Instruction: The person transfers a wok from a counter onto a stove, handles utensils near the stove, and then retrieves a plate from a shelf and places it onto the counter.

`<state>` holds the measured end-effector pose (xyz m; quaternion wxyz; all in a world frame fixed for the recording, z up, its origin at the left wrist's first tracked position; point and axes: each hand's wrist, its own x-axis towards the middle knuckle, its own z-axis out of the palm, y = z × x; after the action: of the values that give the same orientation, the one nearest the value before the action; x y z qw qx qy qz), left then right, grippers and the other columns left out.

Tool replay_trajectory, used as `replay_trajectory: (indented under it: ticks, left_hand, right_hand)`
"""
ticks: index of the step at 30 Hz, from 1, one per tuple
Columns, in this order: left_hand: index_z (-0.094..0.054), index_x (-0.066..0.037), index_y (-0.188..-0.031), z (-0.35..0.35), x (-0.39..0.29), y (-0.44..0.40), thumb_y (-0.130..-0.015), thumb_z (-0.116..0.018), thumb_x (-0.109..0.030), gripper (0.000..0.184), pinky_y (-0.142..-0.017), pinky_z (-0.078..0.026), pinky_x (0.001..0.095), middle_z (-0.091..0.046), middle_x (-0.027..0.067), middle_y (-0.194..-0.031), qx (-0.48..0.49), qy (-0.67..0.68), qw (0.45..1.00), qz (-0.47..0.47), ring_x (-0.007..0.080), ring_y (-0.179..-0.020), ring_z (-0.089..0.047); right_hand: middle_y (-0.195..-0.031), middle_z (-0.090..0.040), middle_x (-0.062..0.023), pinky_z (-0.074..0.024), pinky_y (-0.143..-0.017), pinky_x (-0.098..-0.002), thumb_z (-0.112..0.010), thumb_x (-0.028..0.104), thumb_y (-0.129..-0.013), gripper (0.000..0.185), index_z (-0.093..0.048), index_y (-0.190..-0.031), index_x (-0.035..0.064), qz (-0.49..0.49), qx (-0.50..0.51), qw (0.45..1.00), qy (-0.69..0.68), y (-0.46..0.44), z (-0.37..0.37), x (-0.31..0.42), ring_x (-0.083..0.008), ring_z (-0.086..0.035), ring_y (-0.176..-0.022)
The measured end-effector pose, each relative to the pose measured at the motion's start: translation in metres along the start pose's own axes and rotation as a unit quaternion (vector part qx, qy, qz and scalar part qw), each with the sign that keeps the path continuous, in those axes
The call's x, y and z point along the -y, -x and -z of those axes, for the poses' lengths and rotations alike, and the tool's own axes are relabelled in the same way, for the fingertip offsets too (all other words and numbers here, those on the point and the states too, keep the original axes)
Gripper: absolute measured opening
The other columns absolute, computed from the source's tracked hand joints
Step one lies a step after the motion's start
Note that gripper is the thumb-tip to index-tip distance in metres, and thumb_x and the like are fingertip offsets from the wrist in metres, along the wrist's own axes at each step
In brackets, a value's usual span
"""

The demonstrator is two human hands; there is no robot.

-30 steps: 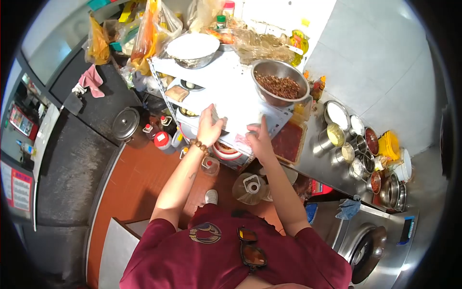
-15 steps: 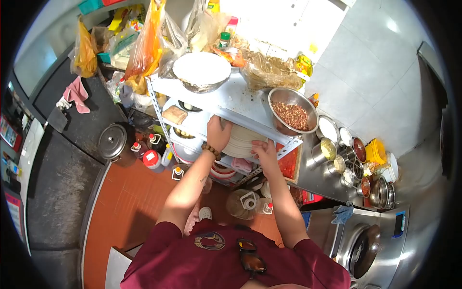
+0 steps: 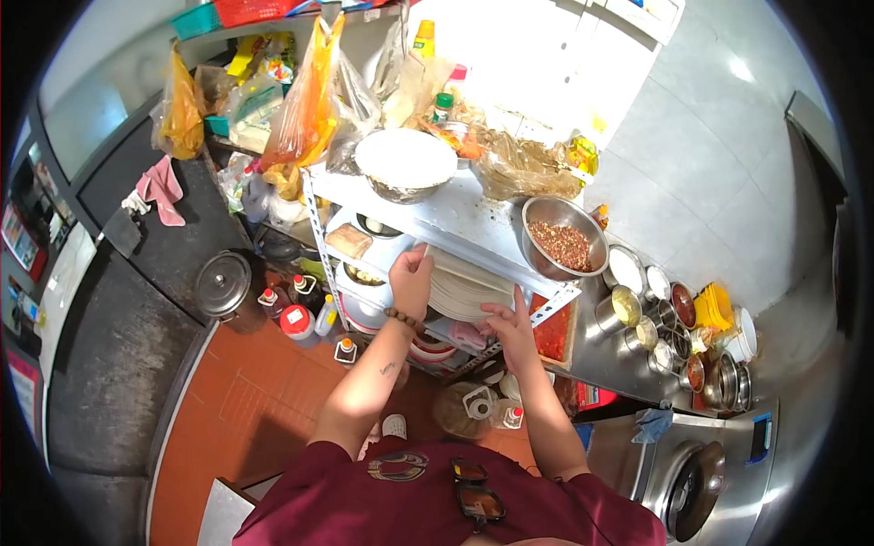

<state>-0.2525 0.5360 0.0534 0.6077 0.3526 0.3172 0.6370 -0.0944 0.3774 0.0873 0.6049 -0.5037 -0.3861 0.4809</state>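
A stack of pale plates (image 3: 469, 289) lies on a shelf below the top of the white metal rack (image 3: 428, 207). At the stack's left edge is my left hand (image 3: 411, 278), a beaded bracelet on its wrist. Its fingers are curled closed, and the view hides whether a rim is in them. My right hand (image 3: 512, 333) is by the stack's lower right edge, fingers apart and stretched out; I cannot tell whether they touch the plates. A pink cloth (image 3: 468, 335) sits just under the stack.
On the rack top stand a white-topped bowl (image 3: 405, 162) and a steel bowl of reddish-brown bits (image 3: 562, 246). Several steel containers (image 3: 619, 308) crowd the counter at right. Bottles (image 3: 298, 320) and a lidded pot (image 3: 224, 284) stand on the floor at left.
The view has shifted, so the rack sits lower and farther right in the picture. My right hand's fingers have straightened. My left hand stays at the plates' left edge, more curled.
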Motion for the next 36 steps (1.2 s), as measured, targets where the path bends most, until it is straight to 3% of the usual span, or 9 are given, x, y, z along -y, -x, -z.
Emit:
replay_trajectory:
  ticks: [6, 8, 9, 12, 13, 17, 23, 26, 36]
  left_hand:
    - [-0.059, 0.001, -0.091, 0.035, -0.004, 0.037, -0.087, -0.063, 0.005, 0.007, -0.08, -0.051, 0.0245, -0.066, 0.0154, -0.115, 0.003, 0.067, 0.997, 0.035, 0.0106, -0.085, -0.063]
    - [-0.059, 0.001, -0.094, 0.046, -0.012, 0.057, -0.087, -0.062, 0.006, 0.01, -0.078, -0.051, 0.0246, -0.07, 0.011, -0.1, 0.013, 0.072, 0.996, 0.044, 0.0111, -0.083, -0.064]
    - [-0.059, 0.002, -0.096, 0.05, -0.015, 0.069, -0.087, -0.062, 0.007, 0.011, -0.079, -0.051, 0.0249, -0.07, 0.0103, -0.097, 0.011, 0.078, 0.996, 0.036, 0.0114, -0.083, -0.064]
    - [-0.058, 0.003, -0.105, 0.057, -0.027, 0.109, -0.086, -0.06, 0.009, 0.02, -0.083, -0.052, 0.0262, -0.069, 0.0099, -0.097, 0.007, 0.068, 0.997, 0.043, 0.0131, -0.087, -0.065]
    - [-0.058, 0.002, -0.108, 0.06, -0.027, 0.123, -0.086, -0.061, 0.008, 0.023, -0.083, -0.052, 0.0255, -0.068, 0.0076, -0.098, 0.008, 0.044, 0.998, 0.034, 0.0125, -0.088, -0.065]
    - [-0.051, 0.002, -0.122, 0.066, -0.025, 0.193, -0.084, -0.058, 0.013, 0.04, -0.086, -0.052, 0.0261, -0.066, 0.0058, -0.106, 0.0, -0.002, 0.999, 0.04, 0.012, -0.095, -0.064]
    - [-0.054, 0.001, -0.118, 0.07, 0.008, 0.328, -0.078, -0.07, 0.001, 0.043, -0.085, -0.049, 0.0263, -0.06, 0.0025, -0.098, -0.06, -0.161, 0.985, 0.023, 0.0103, -0.09, -0.058]
    - [-0.057, 0.001, -0.111, 0.083, 0.029, 0.397, -0.072, -0.077, -0.008, 0.045, -0.084, -0.05, 0.0284, -0.061, 0.0054, -0.093, -0.131, -0.367, 0.92, 0.036, 0.0126, -0.088, -0.059]
    - [-0.056, 0.002, -0.106, 0.03, -0.004, 0.572, -0.066, -0.08, -0.013, 0.049, -0.078, -0.053, 0.0347, -0.066, 0.0139, -0.092, -0.354, -0.426, 0.823, 0.128, 0.0231, -0.084, -0.065]
  right_hand:
    - [-0.121, -0.059, -0.02, -0.0499, -0.084, -0.0342, -0.054, 0.001, -0.091, 0.082, -0.008, -0.158, 0.0099, -0.018, 0.035, 0.998, -0.046, 0.027, -0.002, 0.007, -0.0252, -0.063, -0.1]
    - [-0.122, -0.059, -0.0199, -0.05, -0.085, -0.0348, -0.053, 0.001, -0.091, 0.078, -0.012, -0.157, 0.0088, -0.027, 0.034, 0.996, -0.073, 0.035, 0.002, 0.003, -0.0252, -0.062, -0.102]
    - [-0.122, -0.059, -0.0187, -0.0502, -0.085, -0.0347, -0.05, 0.001, -0.093, 0.064, -0.026, -0.152, 0.0047, -0.022, 0.029, 0.997, -0.073, 0.041, 0.002, 0.006, -0.0243, -0.061, -0.105]
    - [-0.12, -0.061, -0.0163, -0.0501, -0.085, -0.0346, -0.049, 0.004, -0.095, 0.048, -0.038, -0.141, 0.0017, -0.015, 0.015, 0.998, -0.053, 0.046, 0.02, -0.009, -0.0231, -0.062, -0.105]
    - [-0.112, -0.063, -0.0144, -0.0507, -0.079, -0.0313, -0.05, 0.003, -0.095, 0.031, -0.048, -0.126, 0.0001, -0.006, -0.016, 0.999, -0.051, 0.048, 0.023, -0.017, -0.0197, -0.063, -0.095]
    - [-0.091, -0.064, -0.0098, -0.0495, -0.067, -0.0252, -0.053, -0.001, -0.091, 0.02, -0.053, -0.111, -0.0018, 0.031, -0.035, 0.998, 0.041, 0.064, 0.043, -0.036, -0.0126, -0.06, -0.074]
    - [-0.085, -0.065, -0.0079, -0.0469, -0.059, -0.0224, -0.051, -0.003, -0.087, 0.026, -0.055, -0.113, -0.003, -0.094, 0.152, 0.98, 0.088, 0.107, 0.097, -0.061, -0.0097, -0.057, -0.065]
    - [-0.08, -0.064, -0.0081, -0.0459, -0.057, -0.0226, -0.051, -0.005, -0.083, 0.027, -0.056, -0.109, -0.002, -0.142, 0.241, 0.95, 0.136, 0.133, 0.116, -0.069, -0.0101, -0.057, -0.061]
    - [-0.08, -0.064, -0.0061, -0.0444, -0.058, -0.0235, -0.053, -0.006, -0.08, 0.025, -0.054, -0.104, -0.0028, -0.109, 0.505, 0.832, 0.202, 0.2, 0.111, -0.113, -0.0088, -0.058, -0.065]
